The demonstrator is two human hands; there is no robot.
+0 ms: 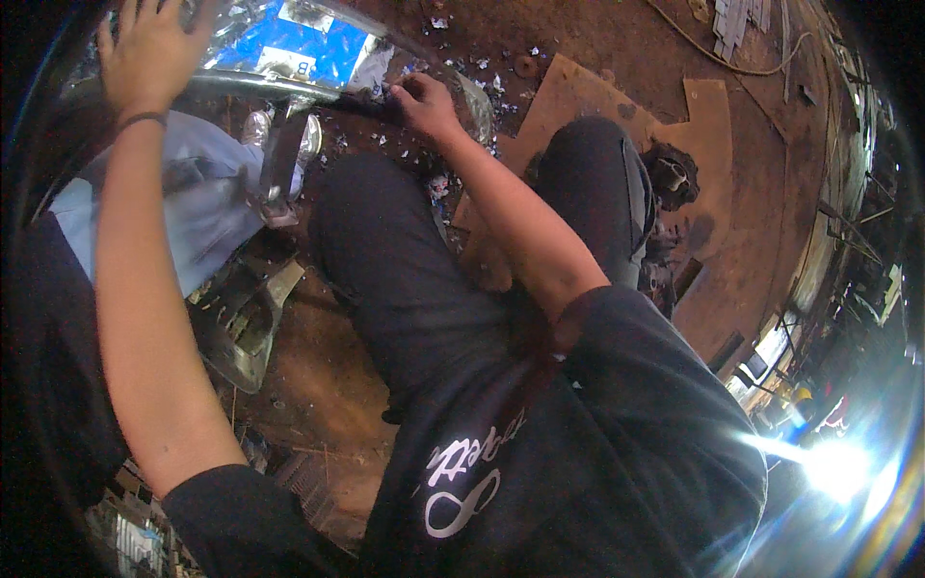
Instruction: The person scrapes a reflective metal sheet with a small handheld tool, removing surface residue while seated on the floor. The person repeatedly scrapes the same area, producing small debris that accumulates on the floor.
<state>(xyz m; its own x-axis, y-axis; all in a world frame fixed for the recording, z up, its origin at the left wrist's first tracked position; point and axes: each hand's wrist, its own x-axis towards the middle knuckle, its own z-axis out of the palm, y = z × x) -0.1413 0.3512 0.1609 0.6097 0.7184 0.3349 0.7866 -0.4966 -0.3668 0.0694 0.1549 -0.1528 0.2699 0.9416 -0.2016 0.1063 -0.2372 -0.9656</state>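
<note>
Left hand [145, 53] up at the top left, fingers spread wide, palm flat on the shiny curved metal piece [289, 58]. Not gripping anything, just pressing down to steady it. Dark band round that wrist. Forearm running pretty much straight up from the bottom edge.

Moving right: a dull metal bar [279, 154] standing under the rim, a clamp or stand of some kind, hard to say which. Below it a grey bracket [246, 328] lying on the dirt. Pale blue cloth [183, 202] just left of the bar, looks like another person's leg, can't tell for sure.

Then the metal piece itself: long axis going roughly left to right across the top, bowed like a bumper, blue and white sticker on the reflective face. Rim facing the knees.

Right hand [424, 101] at the rim's right-hand part, fingers curled tight and knuckles up, pinching something dark and small against the edge. Too small to say what. Clearly the hand actually on the working edge, left one only bracing further along the same axis. Little silver scraps [462, 63] scattered on the ground just past it.

Further right: black-trousered knees, rusty plate [617, 106] flat on the floor, dark sprocket-like part [672, 178] beside the right knee.
</note>
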